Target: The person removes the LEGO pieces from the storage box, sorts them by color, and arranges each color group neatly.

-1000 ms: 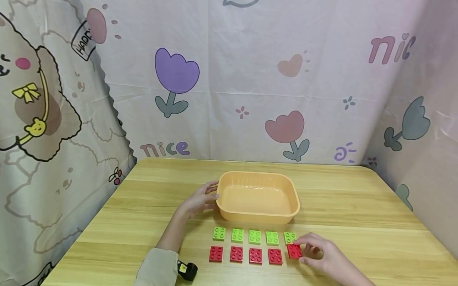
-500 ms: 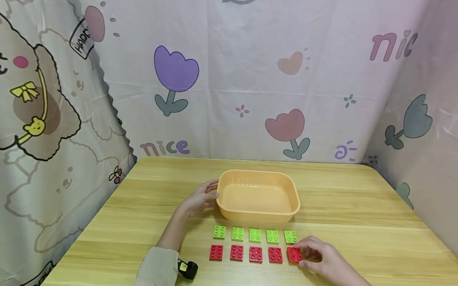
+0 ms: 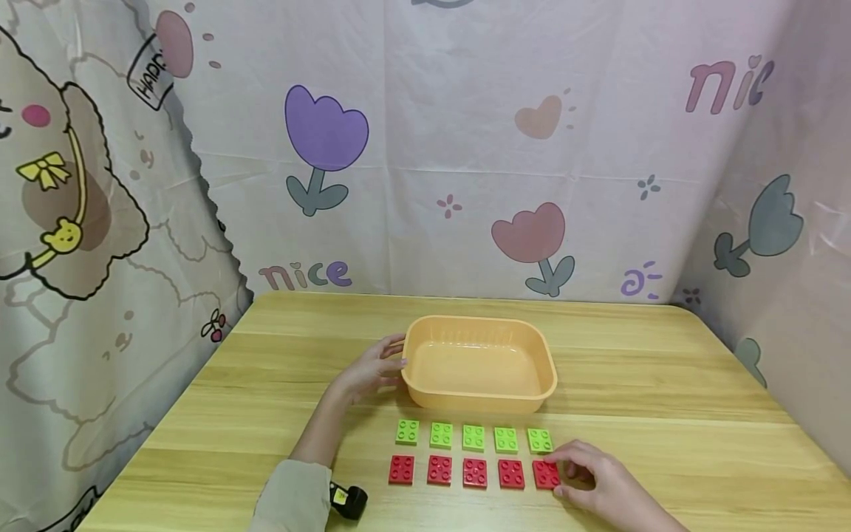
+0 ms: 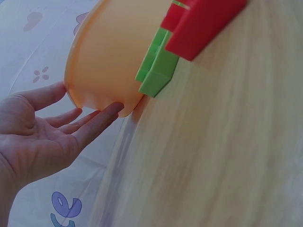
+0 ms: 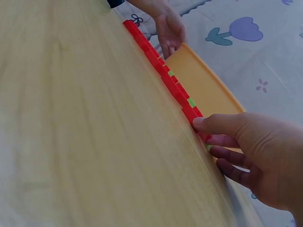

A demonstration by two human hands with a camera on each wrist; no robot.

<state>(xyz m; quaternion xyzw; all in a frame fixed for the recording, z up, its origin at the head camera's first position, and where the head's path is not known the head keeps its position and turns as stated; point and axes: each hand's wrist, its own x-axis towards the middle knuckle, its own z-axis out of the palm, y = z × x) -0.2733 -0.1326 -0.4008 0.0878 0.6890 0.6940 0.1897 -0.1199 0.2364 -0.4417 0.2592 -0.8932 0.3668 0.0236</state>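
Observation:
My left hand (image 3: 370, 372) touches the left side of a light orange plastic basin (image 3: 479, 404), its fingers nearly straight along the outer wall; in the left wrist view the thumb lies near the rim. At the right end of a row of red toy building blocks, my right hand (image 3: 601, 480) holds the last red block (image 3: 545, 474) between thumb and index finger. That block lies on the table. Just behind runs a row of lime green building blocks (image 3: 473, 438), studs up. In the right wrist view the thumb covers part of the held red block (image 5: 191, 112).
The basin stands behind both rows on a wood-grain table (image 3: 665, 384). A black wrist strap device (image 3: 349, 502) sits at the left sleeve (image 3: 292, 496). A printed cloth (image 3: 425, 148) hangs along the table's far edge and sides.
My right hand has brought the last red block slightly nearer and down, level with the other red ones. The left hand stays at the basin.

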